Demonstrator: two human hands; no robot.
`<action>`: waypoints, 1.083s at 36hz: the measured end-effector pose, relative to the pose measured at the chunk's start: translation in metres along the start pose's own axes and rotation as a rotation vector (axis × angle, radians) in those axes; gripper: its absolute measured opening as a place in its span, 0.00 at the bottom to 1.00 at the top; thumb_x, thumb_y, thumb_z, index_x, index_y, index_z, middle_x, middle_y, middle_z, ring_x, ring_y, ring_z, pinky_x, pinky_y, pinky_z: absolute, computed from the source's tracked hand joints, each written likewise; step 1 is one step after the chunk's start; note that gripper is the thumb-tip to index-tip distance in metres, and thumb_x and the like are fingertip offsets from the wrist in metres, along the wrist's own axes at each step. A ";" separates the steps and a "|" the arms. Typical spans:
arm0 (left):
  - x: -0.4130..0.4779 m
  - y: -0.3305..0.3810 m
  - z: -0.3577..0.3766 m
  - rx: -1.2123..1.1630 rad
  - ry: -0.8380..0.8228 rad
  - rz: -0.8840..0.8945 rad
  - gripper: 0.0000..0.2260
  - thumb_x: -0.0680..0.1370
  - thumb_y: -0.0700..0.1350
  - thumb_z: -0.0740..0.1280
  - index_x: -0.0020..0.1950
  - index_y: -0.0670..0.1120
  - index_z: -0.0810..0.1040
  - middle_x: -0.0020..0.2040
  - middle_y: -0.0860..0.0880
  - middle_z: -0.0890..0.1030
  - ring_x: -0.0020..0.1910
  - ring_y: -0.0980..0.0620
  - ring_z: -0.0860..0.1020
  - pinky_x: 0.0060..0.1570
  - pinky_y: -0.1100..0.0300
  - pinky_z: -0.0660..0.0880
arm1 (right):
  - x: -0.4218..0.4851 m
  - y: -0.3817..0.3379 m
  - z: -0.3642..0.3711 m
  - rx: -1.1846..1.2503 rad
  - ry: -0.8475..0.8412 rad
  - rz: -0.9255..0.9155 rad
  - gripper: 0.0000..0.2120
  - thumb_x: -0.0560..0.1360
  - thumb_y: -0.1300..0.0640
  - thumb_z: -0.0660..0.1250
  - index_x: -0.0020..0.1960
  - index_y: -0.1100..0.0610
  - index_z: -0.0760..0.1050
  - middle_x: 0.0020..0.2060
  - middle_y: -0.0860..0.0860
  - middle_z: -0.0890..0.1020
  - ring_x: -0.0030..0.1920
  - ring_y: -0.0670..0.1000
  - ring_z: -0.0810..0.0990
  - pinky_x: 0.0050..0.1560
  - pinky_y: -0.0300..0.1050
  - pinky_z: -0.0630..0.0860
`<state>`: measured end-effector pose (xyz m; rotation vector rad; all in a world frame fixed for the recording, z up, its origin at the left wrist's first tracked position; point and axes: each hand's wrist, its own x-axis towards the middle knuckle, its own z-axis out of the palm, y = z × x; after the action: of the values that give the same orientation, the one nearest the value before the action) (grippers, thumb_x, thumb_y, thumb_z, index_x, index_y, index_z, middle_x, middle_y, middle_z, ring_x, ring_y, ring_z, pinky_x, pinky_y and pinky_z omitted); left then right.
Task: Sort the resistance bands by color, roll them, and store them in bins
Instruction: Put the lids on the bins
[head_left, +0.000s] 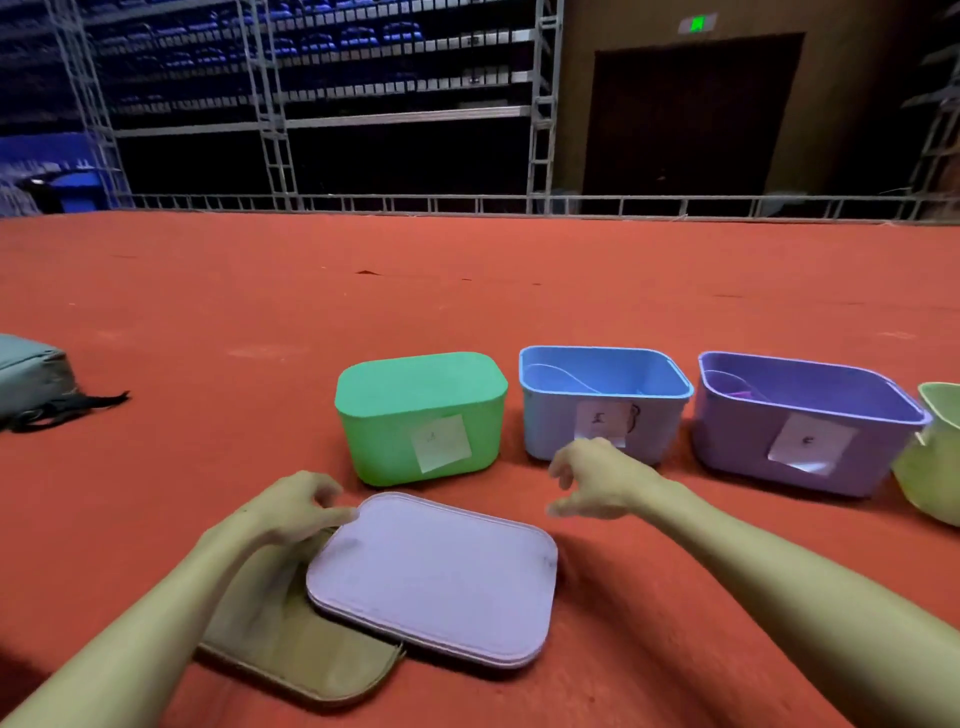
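The floor was a wide red carpet (467, 291) with steel scaffolding (275, 130) and dark tiered seating behind it. From my remote seat, I saw four bins in a row across the middle. The green bin (415, 415) was closed under its own lid. Next to it, the blue bin (550, 431) and purple bin (737, 447) stood open, each with a paper label on its front. A pale green bin (930, 467) was cut off by the right edge.

A pale band (561, 376) lay curled inside the blue bin, and something pinkish (737, 391) sat in the purple one (too dim for me to call it a rolled band). I saw no loose bands on the carpet.

The left hand (280, 514) had its fingers curled onto the far-left corner of the lilac lid (436, 577), apparently pinching its edge. That lid lay across an olive lid (301, 649). The right hand (602, 478) hovered in front of the blue bin with its fingers loosely bent, holding nothing.

I judged sorting and storing as essentially done, with the open bins left to cover. A grey-green bag (31, 379) lay far left.
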<state>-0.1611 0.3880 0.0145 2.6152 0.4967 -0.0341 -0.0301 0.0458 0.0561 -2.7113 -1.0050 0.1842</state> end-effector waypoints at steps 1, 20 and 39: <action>-0.005 0.000 0.006 0.011 -0.012 -0.009 0.12 0.74 0.54 0.71 0.38 0.48 0.77 0.32 0.56 0.74 0.32 0.56 0.72 0.31 0.67 0.66 | -0.009 0.003 0.006 0.021 -0.028 0.023 0.22 0.67 0.47 0.74 0.55 0.59 0.80 0.46 0.52 0.84 0.48 0.52 0.79 0.50 0.45 0.77; -0.043 0.028 0.021 -0.216 0.016 -0.077 0.05 0.73 0.48 0.73 0.41 0.47 0.84 0.37 0.51 0.82 0.31 0.53 0.75 0.36 0.61 0.71 | -0.053 0.008 0.066 0.222 -0.102 0.172 0.17 0.63 0.46 0.74 0.30 0.58 0.73 0.26 0.51 0.69 0.27 0.50 0.66 0.28 0.43 0.64; -0.065 0.109 0.003 -0.845 -0.013 -0.130 0.16 0.77 0.55 0.68 0.55 0.44 0.80 0.46 0.44 0.72 0.42 0.44 0.66 0.38 0.55 0.64 | -0.083 0.035 -0.011 0.878 0.240 0.204 0.31 0.61 0.36 0.71 0.52 0.59 0.81 0.49 0.62 0.82 0.43 0.49 0.81 0.54 0.63 0.78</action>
<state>-0.1837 0.2749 0.0680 1.7556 0.5287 0.0972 -0.0685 -0.0364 0.0602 -1.9512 -0.4182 0.2540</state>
